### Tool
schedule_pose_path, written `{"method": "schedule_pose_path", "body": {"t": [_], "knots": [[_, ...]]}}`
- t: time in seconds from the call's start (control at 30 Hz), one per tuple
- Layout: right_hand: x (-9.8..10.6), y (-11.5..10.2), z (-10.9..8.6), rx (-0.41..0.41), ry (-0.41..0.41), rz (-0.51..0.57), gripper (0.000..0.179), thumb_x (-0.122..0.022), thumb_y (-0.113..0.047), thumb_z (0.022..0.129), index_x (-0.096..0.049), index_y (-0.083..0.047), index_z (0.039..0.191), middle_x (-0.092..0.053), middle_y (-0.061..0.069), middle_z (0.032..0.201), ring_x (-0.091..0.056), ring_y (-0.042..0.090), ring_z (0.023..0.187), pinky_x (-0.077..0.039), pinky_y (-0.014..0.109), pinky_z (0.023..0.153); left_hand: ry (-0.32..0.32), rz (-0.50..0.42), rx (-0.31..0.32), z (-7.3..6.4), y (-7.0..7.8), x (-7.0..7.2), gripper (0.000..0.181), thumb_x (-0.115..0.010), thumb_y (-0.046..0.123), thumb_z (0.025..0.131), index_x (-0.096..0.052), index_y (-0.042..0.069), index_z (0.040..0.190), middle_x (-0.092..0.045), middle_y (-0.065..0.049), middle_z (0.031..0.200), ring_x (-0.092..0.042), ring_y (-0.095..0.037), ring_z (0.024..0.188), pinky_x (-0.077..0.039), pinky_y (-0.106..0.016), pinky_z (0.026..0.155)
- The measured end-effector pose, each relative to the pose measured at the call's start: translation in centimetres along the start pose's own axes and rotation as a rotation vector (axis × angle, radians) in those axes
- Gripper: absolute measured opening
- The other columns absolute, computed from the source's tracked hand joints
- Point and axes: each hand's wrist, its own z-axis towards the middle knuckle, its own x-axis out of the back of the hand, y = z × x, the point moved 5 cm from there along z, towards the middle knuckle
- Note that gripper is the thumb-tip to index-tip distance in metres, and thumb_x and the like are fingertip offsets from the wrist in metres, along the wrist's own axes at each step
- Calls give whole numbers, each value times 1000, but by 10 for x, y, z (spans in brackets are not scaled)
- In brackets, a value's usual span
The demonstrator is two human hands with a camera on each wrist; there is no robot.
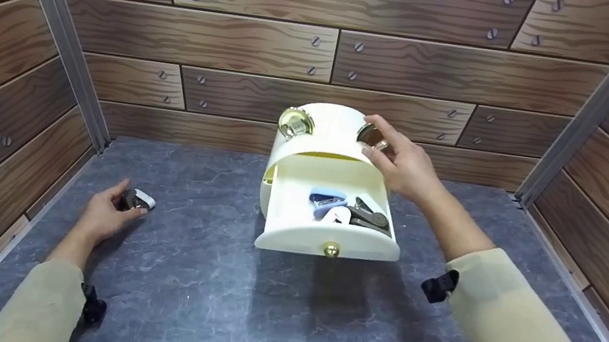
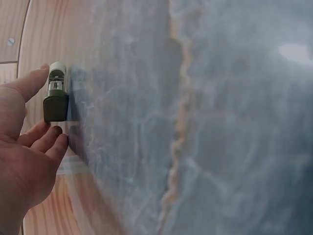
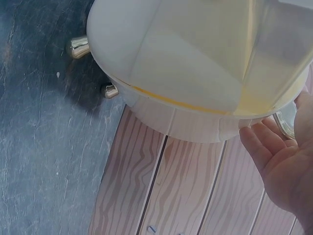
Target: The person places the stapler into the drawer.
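My left hand point(image 1: 104, 214) pinches a small dark-and-white stapler point(image 1: 139, 199) low over the left side of the table. In the left wrist view the thumb is at the stapler's point(image 2: 57, 93) white end and the fingertips meet its dark end. My right hand point(image 1: 411, 169) grips the right gold-rimmed round piece point(image 1: 367, 134) on top of a cream drawer box point(image 1: 336, 120), its fingertips against the shell. The drawer point(image 1: 296, 243) is pulled out towards me. Inside lie a blue stapler point(image 1: 329, 199) and several dark and white ones point(image 1: 371, 216).
A second gold round piece point(image 1: 295, 123) sits on the box's upper left. The drawer has a gold knob point(image 1: 331, 249); gold feet point(image 3: 78, 47) show beneath the box. Wood-patterned walls point(image 1: 261, 45) and metal corner posts point(image 1: 62, 34) enclose the grey marbled table point(image 1: 183, 283).
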Motion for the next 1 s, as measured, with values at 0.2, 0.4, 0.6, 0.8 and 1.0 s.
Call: {"method": "schedule_pose_path", "body": {"t": [0.2,0.4,0.6,0.8,1.0], "knots": [[-4,-3,-1,11,-8,15,55,-59,-45,109,-41,-40,161,-65,11,128,-66,29,97,-49,55,91,10,71,3,-9,-5,3,89,-78,12,98,-22,-7,164,-35,-40,157,-36,-52,148,-30,-58,123],[-4,-4,-1,13,-13,15,55,-59,-45,109,-41,-41,161,-64,11,130,-66,29,97,-50,53,89,35,113,-17,-15,-4,4,87,-79,11,96,-26,-9,162,-47,-41,148,-46,-52,141,-34,-59,120],[-5,-5,-1,21,-18,16,55,-58,-44,110,-40,-40,162,-63,12,135,-68,30,103,-51,55,91,35,108,-44,-23,0,3,87,-81,10,94,-30,-9,162,-52,-38,146,-52,-50,137,-40,-56,116],[-2,-4,1,41,2,29,55,-59,-45,109,-42,-38,161,-65,12,133,-70,30,103,-51,56,92,-4,155,-70,-32,14,0,86,-83,16,95,-34,-6,162,-57,-34,145,-61,-46,130,-49,-52,108],[0,1,0,32,19,29,54,-60,-44,108,-44,-39,160,-66,14,131,-69,32,102,-50,58,93,-82,132,-122,-36,45,-9,84,-83,14,94,-36,-6,161,-57,-31,146,-59,-46,133,-49,-54,110]]}}
